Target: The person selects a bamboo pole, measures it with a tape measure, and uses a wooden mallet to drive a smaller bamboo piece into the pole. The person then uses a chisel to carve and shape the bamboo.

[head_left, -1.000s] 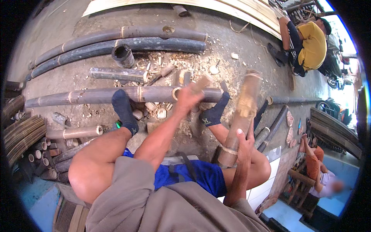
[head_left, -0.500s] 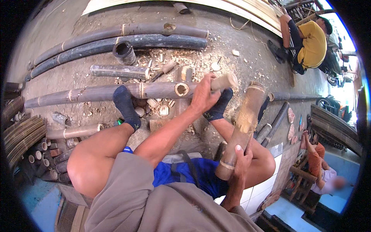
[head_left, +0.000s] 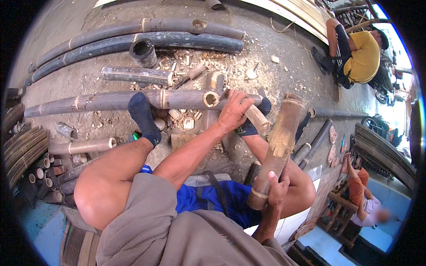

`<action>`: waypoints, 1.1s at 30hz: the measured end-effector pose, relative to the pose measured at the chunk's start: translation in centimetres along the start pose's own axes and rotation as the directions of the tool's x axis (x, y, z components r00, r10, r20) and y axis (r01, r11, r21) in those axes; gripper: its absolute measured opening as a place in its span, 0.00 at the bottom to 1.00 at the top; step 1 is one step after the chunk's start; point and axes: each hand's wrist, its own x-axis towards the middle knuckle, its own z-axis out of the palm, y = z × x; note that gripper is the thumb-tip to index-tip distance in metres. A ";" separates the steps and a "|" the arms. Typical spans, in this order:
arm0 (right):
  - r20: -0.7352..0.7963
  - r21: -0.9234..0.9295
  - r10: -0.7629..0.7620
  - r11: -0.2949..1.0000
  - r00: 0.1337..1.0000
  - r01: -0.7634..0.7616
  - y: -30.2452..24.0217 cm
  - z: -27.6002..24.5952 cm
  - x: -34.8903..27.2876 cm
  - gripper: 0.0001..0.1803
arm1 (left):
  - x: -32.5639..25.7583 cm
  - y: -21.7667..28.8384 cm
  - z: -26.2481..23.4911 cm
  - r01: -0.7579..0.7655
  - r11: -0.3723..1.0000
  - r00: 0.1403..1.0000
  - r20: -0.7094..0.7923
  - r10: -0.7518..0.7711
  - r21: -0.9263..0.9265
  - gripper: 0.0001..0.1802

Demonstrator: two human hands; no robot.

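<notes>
Bamboo tube (head_left: 266,166), thick and brown, is in front of my right leg (head_left: 304,189), its far end leaning a bit to the right. My right hand (head_left: 277,188) is wrapped round it near the close end, with my thumb on top. My left hand (head_left: 235,110) is apart from it, with its fingers round a short round stick (head_left: 257,119) by the long bamboo pole (head_left: 182,99). I can't tell if the stick touches the pole. I think the tube is stiff and a little heavy, and smooth skin could slip. The rough patch (head_left: 282,137) looks scratchy and may have splinters, so the smooth close end seems best to hold.
</notes>
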 end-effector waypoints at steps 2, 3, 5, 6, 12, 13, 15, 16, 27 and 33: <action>0.024 -0.012 0.003 1.000 1.000 -0.002 -0.5 0.3 -0.1 0.48 | 0.0 -0.6 -0.2 -0.012 1.000 1.000 -0.007 0.012 -0.024 0.35; 0.028 -0.008 -0.003 1.000 1.000 0.003 -0.6 0.5 -0.1 0.48 | 0.1 -0.9 -0.2 -0.033 0.999 0.999 -0.022 0.033 -0.024 0.35; 0.022 0.005 -0.031 1.000 0.999 0.031 -0.7 1.0 -0.1 0.49 | 0.1 -1.1 0.0 -0.057 0.998 0.998 -0.043 0.055 -0.035 0.34; 0.015 0.007 -0.051 0.999 0.999 0.050 -0.5 1.0 -0.1 0.49 | 0.1 -1.1 0.1 -0.057 0.997 0.997 -0.050 0.055 -0.043 0.33; 0.063 -0.029 -0.023 0.999 0.998 0.025 -0.7 0.5 -0.2 0.45 | -0.2 -2.1 -0.1 -0.039 0.997 0.997 -0.072 0.034 -0.070 0.31; 0.057 -0.014 -0.083 0.996 0.995 0.084 -0.8 0.7 -0.2 0.45 | -0.1 -2.1 -0.1 -0.041 0.996 0.997 -0.074 0.035 -0.081 0.31; 0.044 0.014 -0.200 0.980 0.979 0.200 -0.7 1.6 -0.4 0.46 | -0.2 -1.9 -0.1 -0.026 0.992 0.993 -0.118 0.011 -0.125 0.34; 0.029 0.043 -0.275 0.961 0.961 0.273 -0.5 2.3 -0.4 0.44 | -0.2 -1.8 -0.1 -0.020 0.989 0.990 -0.140 -0.001 -0.147 0.36; -0.162 -0.171 -0.298 0.947 0.941 0.271 -0.4 7.1 1.6 0.46 | -0.4 -2.4 0.7 0.012 0.993 0.981 -0.190 -0.034 -0.115 0.34; -0.097 -0.462 -0.270 0.865 0.958 0.197 2.7 8.9 2.8 0.50 | -0.1 -1.8 1.9 0.032 0.997 0.980 -0.193 -0.045 -0.066 0.32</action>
